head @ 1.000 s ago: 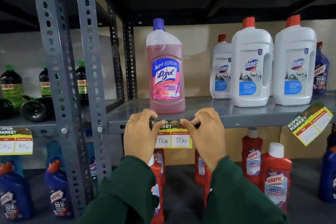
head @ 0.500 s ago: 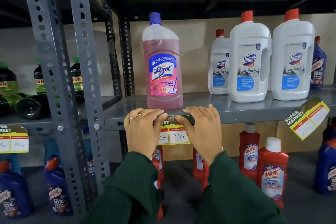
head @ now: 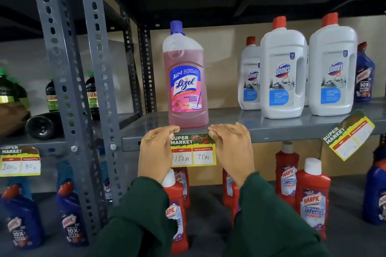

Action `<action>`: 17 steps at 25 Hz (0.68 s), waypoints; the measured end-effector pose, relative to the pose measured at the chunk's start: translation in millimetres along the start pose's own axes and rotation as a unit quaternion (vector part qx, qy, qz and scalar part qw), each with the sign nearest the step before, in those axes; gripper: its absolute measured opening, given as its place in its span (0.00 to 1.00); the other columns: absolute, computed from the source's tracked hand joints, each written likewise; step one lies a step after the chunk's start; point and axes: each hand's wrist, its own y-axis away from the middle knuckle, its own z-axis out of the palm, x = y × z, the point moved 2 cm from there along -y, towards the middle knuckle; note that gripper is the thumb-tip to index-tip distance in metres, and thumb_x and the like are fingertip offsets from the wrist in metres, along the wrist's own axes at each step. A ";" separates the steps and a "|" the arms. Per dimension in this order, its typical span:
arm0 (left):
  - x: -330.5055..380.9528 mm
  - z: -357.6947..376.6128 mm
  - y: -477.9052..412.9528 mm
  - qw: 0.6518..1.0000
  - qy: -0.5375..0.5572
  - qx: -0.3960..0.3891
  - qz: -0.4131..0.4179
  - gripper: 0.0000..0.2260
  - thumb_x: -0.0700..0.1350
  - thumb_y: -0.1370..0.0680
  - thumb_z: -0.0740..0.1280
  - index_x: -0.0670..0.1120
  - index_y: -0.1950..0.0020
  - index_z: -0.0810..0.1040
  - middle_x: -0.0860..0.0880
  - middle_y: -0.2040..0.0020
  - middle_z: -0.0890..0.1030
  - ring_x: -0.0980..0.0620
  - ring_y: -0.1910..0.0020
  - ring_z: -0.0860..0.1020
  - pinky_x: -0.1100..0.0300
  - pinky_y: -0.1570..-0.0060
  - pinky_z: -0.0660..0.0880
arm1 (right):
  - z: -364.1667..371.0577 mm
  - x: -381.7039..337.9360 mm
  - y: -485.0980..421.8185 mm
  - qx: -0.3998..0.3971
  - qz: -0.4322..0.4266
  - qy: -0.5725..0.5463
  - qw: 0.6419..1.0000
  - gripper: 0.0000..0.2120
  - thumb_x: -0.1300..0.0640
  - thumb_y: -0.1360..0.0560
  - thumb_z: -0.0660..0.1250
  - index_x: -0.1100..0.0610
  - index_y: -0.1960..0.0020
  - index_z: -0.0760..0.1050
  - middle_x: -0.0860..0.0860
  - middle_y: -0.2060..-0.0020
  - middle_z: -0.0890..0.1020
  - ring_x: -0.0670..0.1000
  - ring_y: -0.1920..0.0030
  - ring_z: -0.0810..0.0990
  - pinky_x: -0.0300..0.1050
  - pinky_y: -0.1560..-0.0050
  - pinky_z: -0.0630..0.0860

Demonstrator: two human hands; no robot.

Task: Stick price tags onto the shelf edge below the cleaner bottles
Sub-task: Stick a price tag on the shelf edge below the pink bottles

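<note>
Where both hands [head: 194,148] press, yellow price tag [head: 193,150], handwritten 150, 75.

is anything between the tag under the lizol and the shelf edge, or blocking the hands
Nothing visible does. The price tag already lies flat on the shelf edge below the Lizol bottle, with the left hand and right hand at its top corners.

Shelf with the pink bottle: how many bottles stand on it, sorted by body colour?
pink bottle: 1
white bottles: 3 clearly seen
blue bottle: 1
Total: 5
</note>
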 end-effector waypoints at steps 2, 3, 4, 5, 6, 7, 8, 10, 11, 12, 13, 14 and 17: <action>3.1 0.4 0.9 1.000 -0.002 0.005 0.001 0.15 0.32 0.22 0.56 0.47 0.44 0.76 0.50 0.49 0.80 0.52 0.45 0.71 0.64 0.46 0.70 | -0.8 -0.8 0.1 -0.019 -0.006 0.011 1.000 0.08 0.58 0.25 0.65 0.60 0.48 0.78 0.57 0.50 0.84 0.56 0.46 0.78 0.54 0.35 0.64; 4.0 -0.3 0.1 1.000 0.001 0.011 -0.009 0.17 0.31 0.23 0.55 0.47 0.43 0.75 0.49 0.47 0.80 0.54 0.46 0.71 0.69 0.48 0.68 | -2.4 -1.4 0.0 -0.035 -0.012 0.021 0.999 0.09 0.59 0.26 0.66 0.61 0.48 0.77 0.58 0.50 0.84 0.57 0.46 0.78 0.53 0.37 0.66; 5.9 -0.9 -0.8 0.999 0.010 0.022 -0.027 0.19 0.30 0.23 0.54 0.48 0.41 0.73 0.48 0.45 0.79 0.54 0.46 0.72 0.70 0.48 0.66 | -5.1 -1.4 0.2 -0.046 -0.016 0.025 0.998 0.08 0.59 0.26 0.66 0.62 0.49 0.77 0.59 0.51 0.84 0.58 0.48 0.78 0.54 0.39 0.68; 10.0 -1.0 -1.5 0.998 0.020 0.038 -0.045 0.19 0.30 0.24 0.53 0.48 0.40 0.72 0.48 0.44 0.78 0.54 0.44 0.71 0.68 0.47 0.64 | -9.2 -0.5 0.0 -0.051 -0.018 0.016 0.998 0.07 0.61 0.26 0.65 0.63 0.50 0.76 0.61 0.53 0.84 0.60 0.49 0.79 0.54 0.41 0.70; 17.1 1.0 -1.9 0.997 0.021 0.058 -0.051 0.19 0.31 0.23 0.53 0.49 0.39 0.71 0.47 0.44 0.78 0.53 0.43 0.70 0.66 0.46 0.64 | -14.4 1.8 -0.4 -0.054 -0.019 -0.008 0.998 0.07 0.63 0.26 0.64 0.64 0.50 0.76 0.62 0.53 0.83 0.61 0.50 0.79 0.55 0.44 0.73; 28.6 5.8 -1.0 0.996 0.008 0.080 -0.040 0.17 0.33 0.23 0.54 0.48 0.39 0.71 0.46 0.45 0.78 0.51 0.42 0.69 0.62 0.46 0.65 | -21.4 6.5 -0.9 -0.060 -0.017 -0.040 0.997 0.07 0.65 0.25 0.62 0.64 0.48 0.76 0.62 0.52 0.83 0.61 0.49 0.78 0.55 0.45 0.74; 42.6 13.2 0.2 0.995 -0.013 0.095 -0.014 0.15 0.35 0.23 0.54 0.47 0.39 0.71 0.44 0.46 0.79 0.47 0.42 0.70 0.56 0.45 0.67 | -28.6 13.2 -1.4 -0.067 -0.015 -0.070 0.995 0.09 0.66 0.24 0.60 0.62 0.45 0.75 0.61 0.49 0.82 0.60 0.46 0.78 0.54 0.43 0.75; 74.8 37.0 4.6 0.993 -0.048 0.092 0.056 0.13 0.37 0.23 0.55 0.44 0.42 0.74 0.40 0.49 0.80 0.40 0.45 0.73 0.46 0.45 0.71 | -47.5 32.0 -1.6 -0.072 -0.015 -0.085 0.994 0.13 0.68 0.24 0.59 0.60 0.41 0.74 0.60 0.42 0.79 0.57 0.39 0.74 0.51 0.36 0.70; 89.9 51.1 6.8 0.992 -0.061 0.080 0.082 0.13 0.38 0.24 0.56 0.42 0.43 0.75 0.39 0.49 0.81 0.39 0.47 0.74 0.44 0.45 0.72 | -58.8 44.6 -1.4 -0.063 -0.021 -0.066 0.996 0.15 0.70 0.26 0.60 0.61 0.41 0.73 0.60 0.41 0.78 0.58 0.36 0.72 0.51 0.33 0.67; 106.1 67.8 9.1 0.990 -0.071 0.065 0.100 0.13 0.38 0.25 0.57 0.41 0.44 0.76 0.39 0.50 0.81 0.39 0.47 0.75 0.43 0.45 0.72 | -73.8 61.0 -1.5 -0.048 -0.030 -0.033 0.998 0.17 0.73 0.29 0.61 0.62 0.42 0.74 0.60 0.40 0.78 0.59 0.35 0.70 0.55 0.31 0.64; 120.3 84.1 10.6 0.989 -0.083 0.051 0.114 0.13 0.38 0.25 0.58 0.40 0.44 0.76 0.39 0.50 0.81 0.38 0.47 0.76 0.42 0.45 0.72 | -89.7 77.3 -2.3 -0.033 -0.040 0.009 0.999 0.19 0.74 0.32 0.62 0.64 0.43 0.74 0.61 0.41 0.78 0.61 0.35 0.70 0.59 0.31 0.62; 134.0 101.0 11.9 0.987 -0.097 0.034 0.122 0.12 0.37 0.25 0.59 0.40 0.44 0.76 0.38 0.50 0.82 0.38 0.47 0.76 0.42 0.44 0.72 | -105.8 95.1 -3.5 -0.020 -0.048 0.051 0.997 0.21 0.75 0.35 0.62 0.64 0.44 0.75 0.62 0.41 0.79 0.63 0.35 0.70 0.62 0.31 0.59; 174.8 154.3 15.2 0.981 -0.125 -0.019 0.148 0.11 0.37 0.25 0.65 0.39 0.44 0.75 0.38 0.48 0.81 0.38 0.47 0.76 0.41 0.38 0.68 | -150.2 149.4 -10.5 -0.029 -0.028 0.170 0.985 0.22 0.72 0.35 0.64 0.63 0.41 0.73 0.59 0.38 0.76 0.62 0.30 0.63 0.63 0.29 0.51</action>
